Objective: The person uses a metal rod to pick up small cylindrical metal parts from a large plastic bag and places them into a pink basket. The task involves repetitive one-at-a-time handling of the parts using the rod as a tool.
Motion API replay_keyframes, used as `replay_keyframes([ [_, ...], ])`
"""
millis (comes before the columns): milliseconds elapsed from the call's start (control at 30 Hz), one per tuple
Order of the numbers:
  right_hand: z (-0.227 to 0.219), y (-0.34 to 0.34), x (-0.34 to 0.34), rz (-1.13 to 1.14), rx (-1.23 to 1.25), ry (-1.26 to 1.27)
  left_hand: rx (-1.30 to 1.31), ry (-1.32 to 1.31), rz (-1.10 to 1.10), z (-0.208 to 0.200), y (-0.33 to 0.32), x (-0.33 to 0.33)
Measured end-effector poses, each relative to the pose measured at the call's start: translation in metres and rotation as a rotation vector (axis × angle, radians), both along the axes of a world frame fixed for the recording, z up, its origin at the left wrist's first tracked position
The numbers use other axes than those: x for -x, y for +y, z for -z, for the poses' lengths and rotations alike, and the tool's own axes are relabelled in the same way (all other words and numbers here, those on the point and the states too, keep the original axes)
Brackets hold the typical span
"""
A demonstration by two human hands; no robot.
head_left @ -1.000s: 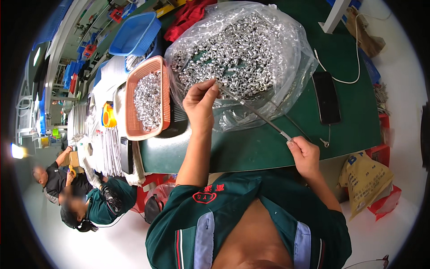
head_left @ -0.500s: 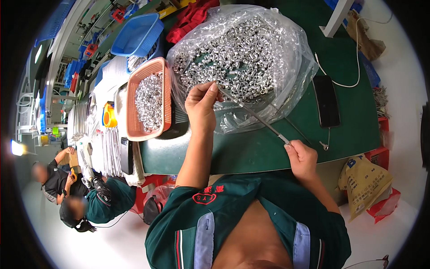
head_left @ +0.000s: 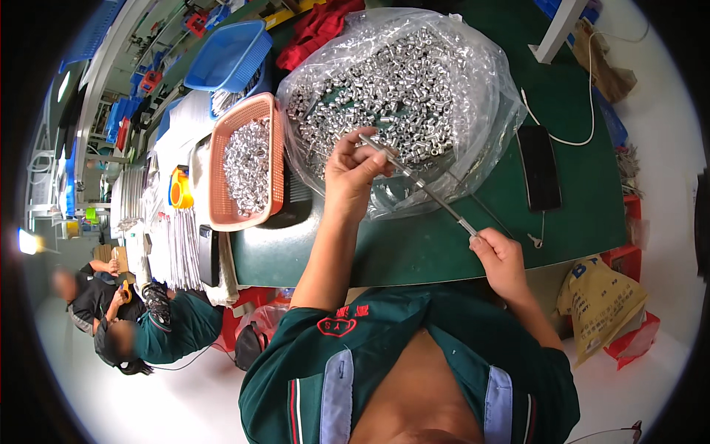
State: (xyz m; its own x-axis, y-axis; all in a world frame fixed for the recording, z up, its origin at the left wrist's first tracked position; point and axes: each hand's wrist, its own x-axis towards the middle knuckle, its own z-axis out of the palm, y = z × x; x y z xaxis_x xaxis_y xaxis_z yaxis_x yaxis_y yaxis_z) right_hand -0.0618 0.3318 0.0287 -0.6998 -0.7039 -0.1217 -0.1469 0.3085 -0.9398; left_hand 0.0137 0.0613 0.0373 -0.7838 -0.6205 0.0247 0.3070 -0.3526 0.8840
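Note:
A thin grey metal rod (head_left: 441,203) slants from upper left to lower right above the table's near half. Bright metal sleeves sit around it, one near its middle and one by its lower end. My left hand (head_left: 353,169) is closed on the upper part, fingers wrapped round, with the tip sticking out past them. The lower end is pinched between thumb and fingers of my right hand (head_left: 503,257). Behind the left hand, many small silvery metal sleeves (head_left: 384,92) lie loose in a spread clear plastic bag (head_left: 484,103).
A pink basket (head_left: 276,170) of small shiny metal pieces stands left of the bag, with blue baskets (head_left: 222,66) behind. A black phone (head_left: 538,166) and white cable (head_left: 573,140) lie at right on the green table (head_left: 414,259). Two people (head_left: 159,337) are at far left.
My left hand has slid down and right along the rod, so the upper tip now shows beyond its fingers. My right hand has hardly moved.

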Motion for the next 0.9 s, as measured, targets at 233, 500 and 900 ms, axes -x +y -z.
replay_keyframes([
  [233,0.005,0.001,0.009,0.05,0.003,-0.089,0.471,-0.401,-0.207,-0.005,-0.019,-0.004],
  [500,0.009,0.002,0.011,0.052,0.046,-0.191,1.341,-0.656,-0.083,0.008,-0.026,0.002],
  [900,0.007,0.004,0.014,0.043,0.044,-0.218,1.495,-0.804,-0.039,0.018,-0.025,-0.002],
])
